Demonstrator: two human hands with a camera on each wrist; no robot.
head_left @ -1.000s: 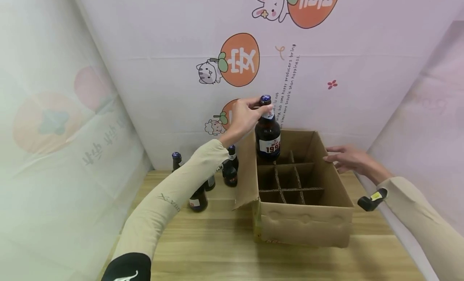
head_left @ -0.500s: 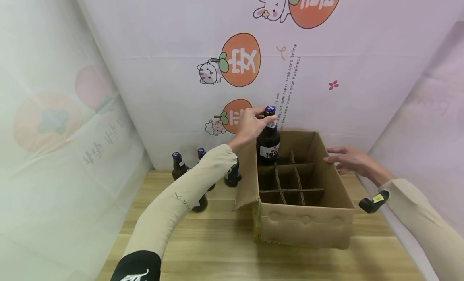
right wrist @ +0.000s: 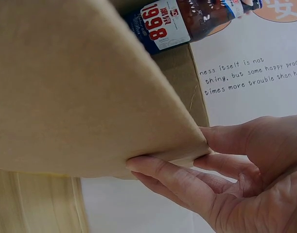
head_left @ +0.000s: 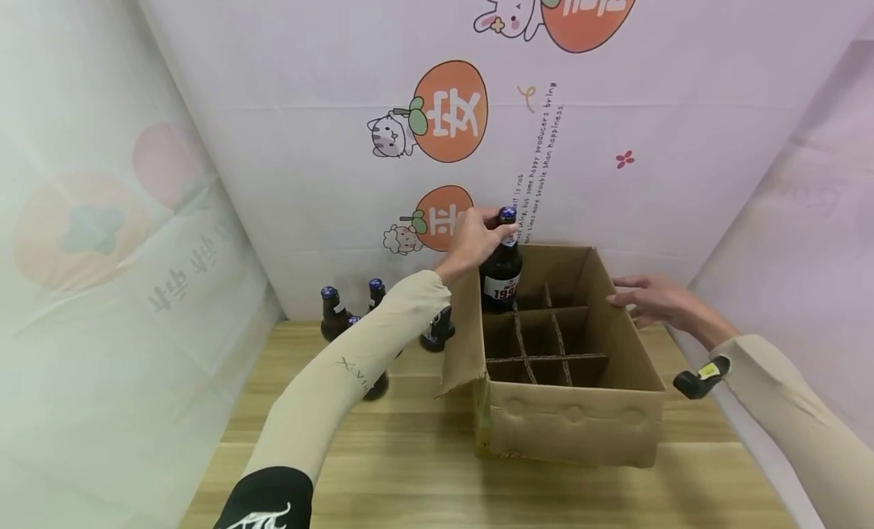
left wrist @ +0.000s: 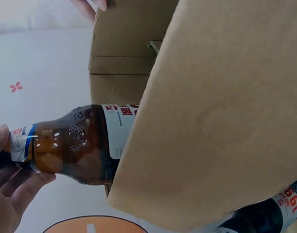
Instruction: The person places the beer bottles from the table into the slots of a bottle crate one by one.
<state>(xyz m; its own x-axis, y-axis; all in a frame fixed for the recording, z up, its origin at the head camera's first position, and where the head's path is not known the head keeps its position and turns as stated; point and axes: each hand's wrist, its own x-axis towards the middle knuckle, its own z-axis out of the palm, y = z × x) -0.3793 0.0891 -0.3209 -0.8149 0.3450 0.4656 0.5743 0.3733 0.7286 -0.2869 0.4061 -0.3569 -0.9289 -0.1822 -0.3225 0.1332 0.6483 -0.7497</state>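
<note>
My left hand pinches the neck of a brown beer bottle with a blue cap and a white 1998 label. Upright, the bottle stands partly inside the back left compartment of the open cardboard box; its lower end is hidden there. In the left wrist view the bottle passes behind a box flap. My right hand holds the back right corner of the box from outside. Its thumb and fingers press on the walls around that corner in the right wrist view.
Several more capped bottles stand on the wooden table left of the box, partly hidden by my left sleeve. Cardboard dividers split the box into compartments. A printed white cloth wall rises close behind it.
My left hand has lowered the bottle, first quickly and then slightly, so it sits deeper in the back left compartment. My right hand stays at the box corner.
</note>
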